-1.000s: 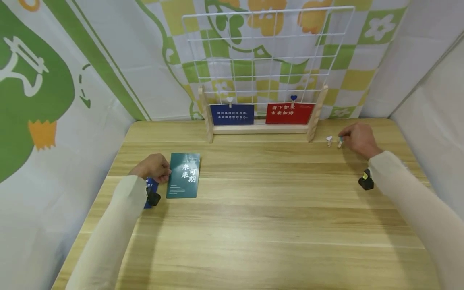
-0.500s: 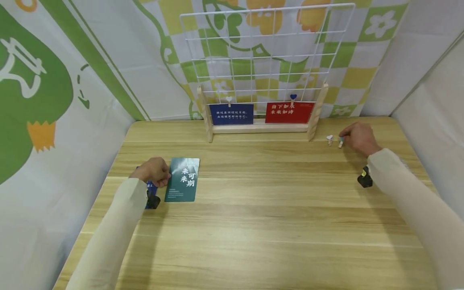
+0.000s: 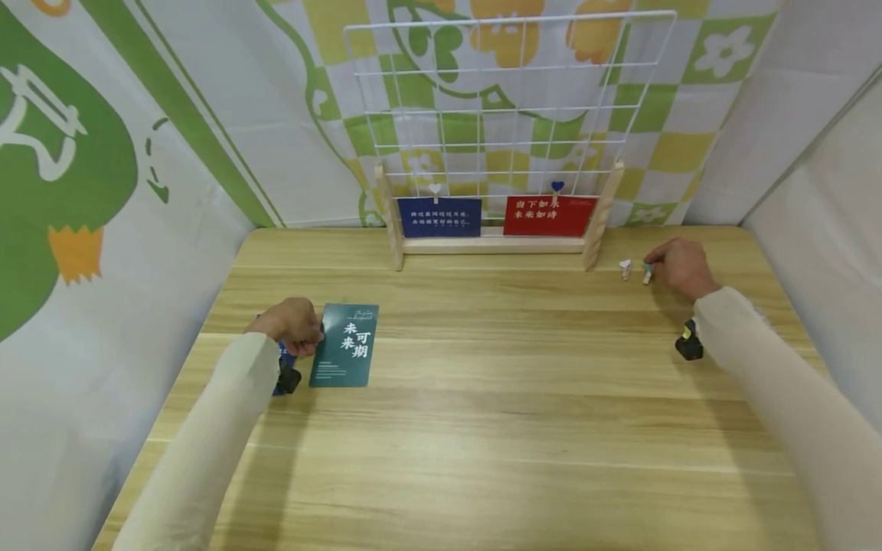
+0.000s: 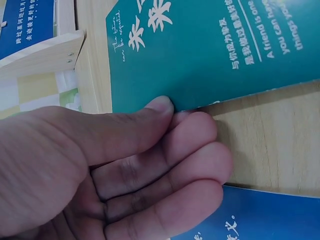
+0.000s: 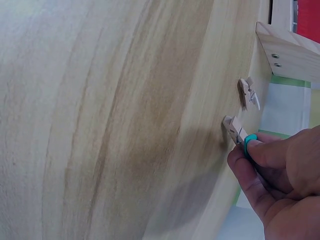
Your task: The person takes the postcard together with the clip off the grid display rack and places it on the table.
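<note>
At the left of the table, my left hand (image 3: 292,325) pinches the left edge of a green card (image 3: 346,348) with white lettering. In the left wrist view the thumb (image 4: 159,107) lies on the card's face, with the other fingers curled below. A blue card (image 4: 270,212) lies partly hidden under that hand. My right hand (image 3: 682,266), at the far right, pinches a small wooden clothespin (image 5: 235,129) by its teal end between thumb and forefinger. Beside it on the table lies a second clothespin (image 5: 246,94), with a white heart (image 3: 625,264).
A white wire grid (image 3: 510,111) on a wooden stand (image 3: 492,245) stands at the back. A blue card (image 3: 441,218) hangs from it by a white-heart clip, and a red card (image 3: 547,216) by a blue-heart clip. Printed cloth (image 3: 223,115) surrounds the table (image 3: 482,428).
The green card has shifted slightly toward me and a little left, with my left hand still at its edge. My right hand has stayed almost in place with the clothespin.
</note>
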Demonstrator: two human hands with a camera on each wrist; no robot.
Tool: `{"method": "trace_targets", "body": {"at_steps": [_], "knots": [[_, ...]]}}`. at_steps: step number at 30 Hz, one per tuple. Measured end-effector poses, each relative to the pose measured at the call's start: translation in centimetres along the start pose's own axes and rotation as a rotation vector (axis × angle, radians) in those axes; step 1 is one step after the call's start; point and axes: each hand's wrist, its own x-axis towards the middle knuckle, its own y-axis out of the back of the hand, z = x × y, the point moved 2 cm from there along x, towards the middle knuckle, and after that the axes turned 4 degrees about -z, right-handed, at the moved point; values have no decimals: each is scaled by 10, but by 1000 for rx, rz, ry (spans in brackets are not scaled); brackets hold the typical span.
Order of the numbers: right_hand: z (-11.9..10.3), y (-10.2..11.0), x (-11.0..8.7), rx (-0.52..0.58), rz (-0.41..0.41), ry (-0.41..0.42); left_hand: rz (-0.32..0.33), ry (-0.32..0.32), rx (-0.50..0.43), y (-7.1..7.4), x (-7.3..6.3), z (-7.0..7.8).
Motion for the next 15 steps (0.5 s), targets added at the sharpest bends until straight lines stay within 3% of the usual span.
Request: {"method": "trace_targets", "body": {"at_steps": [15], "knots": [[2,-6,-2,31,-46,-47,-14,61,36,0,0,-8]]}}
